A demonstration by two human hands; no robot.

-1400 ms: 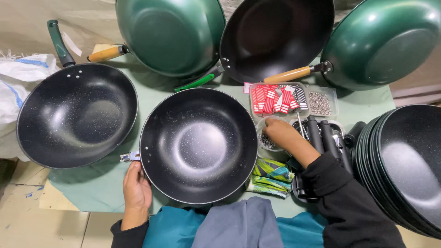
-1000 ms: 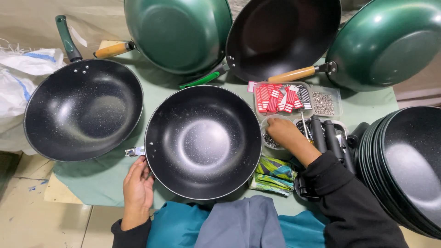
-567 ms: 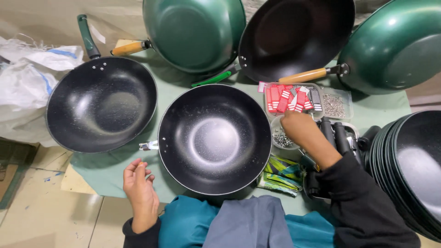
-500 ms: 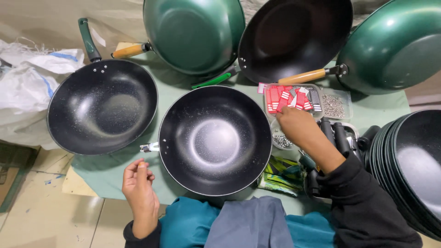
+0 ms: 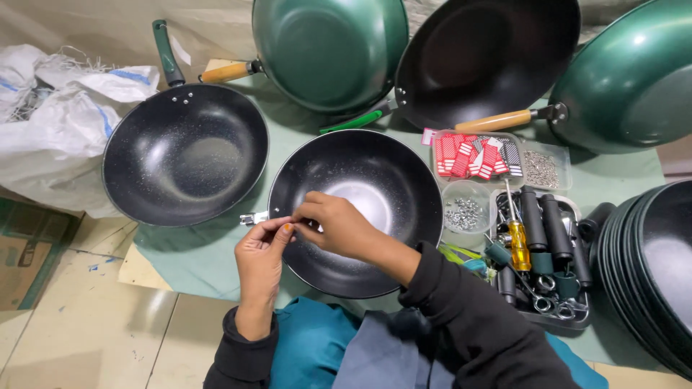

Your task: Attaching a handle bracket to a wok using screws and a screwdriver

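Note:
A black speckled wok (image 5: 375, 180) without a handle lies in front of me on the green cloth (image 5: 194, 252), with a small metal bracket (image 5: 252, 218) sticking out at its left rim. My left hand (image 5: 261, 263) and my right hand (image 5: 335, 225) meet over the wok's left edge, fingertips pinched together on something too small to make out. My right arm crosses over the wok's near side.
A second black wok (image 5: 184, 162) with a green handle lies to the left. Green woks (image 5: 328, 47) lean behind. At the right are trays of red tags (image 5: 472, 153), screws (image 5: 463, 213), black handles and a yellow screwdriver (image 5: 517, 241). Stacked woks (image 5: 652, 274) stand far right; white sacks (image 5: 50, 122) far left.
My right hand has left the small-parts tray at the right and crossed over the wok to join my left hand at the left rim. The view also shifted a little.

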